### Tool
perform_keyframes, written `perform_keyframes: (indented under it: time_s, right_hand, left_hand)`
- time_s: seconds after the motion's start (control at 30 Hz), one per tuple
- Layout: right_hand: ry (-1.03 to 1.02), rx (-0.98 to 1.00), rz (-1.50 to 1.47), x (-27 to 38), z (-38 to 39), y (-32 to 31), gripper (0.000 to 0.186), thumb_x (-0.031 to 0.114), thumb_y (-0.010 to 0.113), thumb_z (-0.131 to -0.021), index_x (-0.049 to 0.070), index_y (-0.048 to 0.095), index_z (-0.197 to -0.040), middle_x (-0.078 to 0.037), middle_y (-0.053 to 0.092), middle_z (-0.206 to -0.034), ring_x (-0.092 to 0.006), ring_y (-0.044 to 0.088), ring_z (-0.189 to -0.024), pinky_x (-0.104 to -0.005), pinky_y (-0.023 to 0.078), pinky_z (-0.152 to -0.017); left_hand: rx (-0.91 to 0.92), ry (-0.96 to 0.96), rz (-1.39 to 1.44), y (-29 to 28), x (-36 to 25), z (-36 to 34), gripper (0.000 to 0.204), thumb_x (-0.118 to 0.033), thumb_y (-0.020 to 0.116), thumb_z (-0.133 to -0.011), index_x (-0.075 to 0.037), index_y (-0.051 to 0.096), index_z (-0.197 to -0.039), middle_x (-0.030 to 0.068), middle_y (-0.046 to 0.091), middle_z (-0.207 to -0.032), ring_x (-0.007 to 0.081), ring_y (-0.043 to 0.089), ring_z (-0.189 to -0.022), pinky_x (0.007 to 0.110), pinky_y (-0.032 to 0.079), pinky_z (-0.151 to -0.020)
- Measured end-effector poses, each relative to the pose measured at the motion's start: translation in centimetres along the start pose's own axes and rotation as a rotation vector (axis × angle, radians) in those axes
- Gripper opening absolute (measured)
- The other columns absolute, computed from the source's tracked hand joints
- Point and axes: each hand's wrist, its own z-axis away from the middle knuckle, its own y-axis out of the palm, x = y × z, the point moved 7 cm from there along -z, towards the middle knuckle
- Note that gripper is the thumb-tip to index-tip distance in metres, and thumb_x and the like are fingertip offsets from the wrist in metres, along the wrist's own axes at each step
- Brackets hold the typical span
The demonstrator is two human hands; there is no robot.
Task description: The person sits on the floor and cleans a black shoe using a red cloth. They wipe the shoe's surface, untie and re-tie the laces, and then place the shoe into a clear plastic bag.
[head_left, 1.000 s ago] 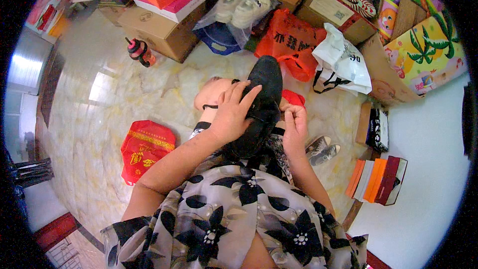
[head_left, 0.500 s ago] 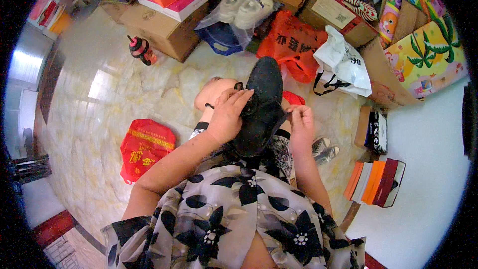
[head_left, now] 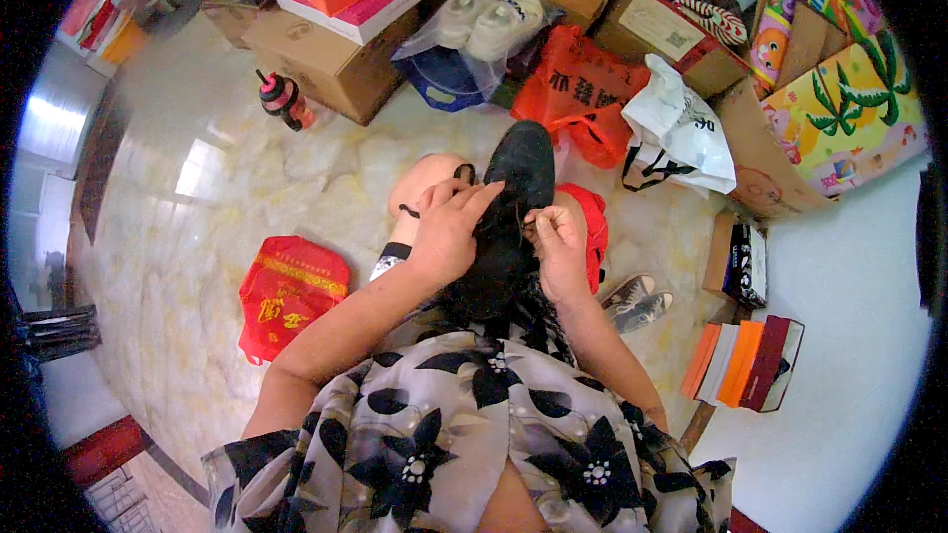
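A black shoe lies lengthwise over my lap between my bare knees. My left hand grips its left side, fingers curled on the upper, with a dark loop of strap just beyond them. My right hand is at the shoe's right side, thumb and forefinger pinched on something thin and small that I cannot make out. Red fabric shows behind my right hand. The shoe's lower part is dark and partly hidden between my wrists.
Cardboard boxes, bagged white shoes, an orange bag and a white bag line the far side. A bottle stands left; a red bag lies lower left. Sneakers and shoeboxes are right.
My right hand has moved left, from out beside the shoe onto its right edge. My left hand has slid slightly down the shoe since a second ago, and more red fabric shows at right.
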Motion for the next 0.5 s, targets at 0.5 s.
perform_keyframes:
  time_s: [0.5]
  right_hand:
    - [-0.019, -0.319, 0.169, 0.4, 0.0, -4.3, 0.010, 0.015, 0.048, -0.090, 0.005, 0.049, -0.089, -0.003, 0.052, -0.083, -0.0108, 0.049, -0.072, -0.0250, 0.043, -0.065]
  left_hand:
    - [0.018, 0.285, -0.159, 1.8, -2.9, 0.4, 0.035, -0.015, 0.059, -0.070, -0.011, 0.058, -0.105, 0.0029, 0.053, -0.114, 0.0242, 0.042, -0.114, 0.049, 0.027, -0.095]
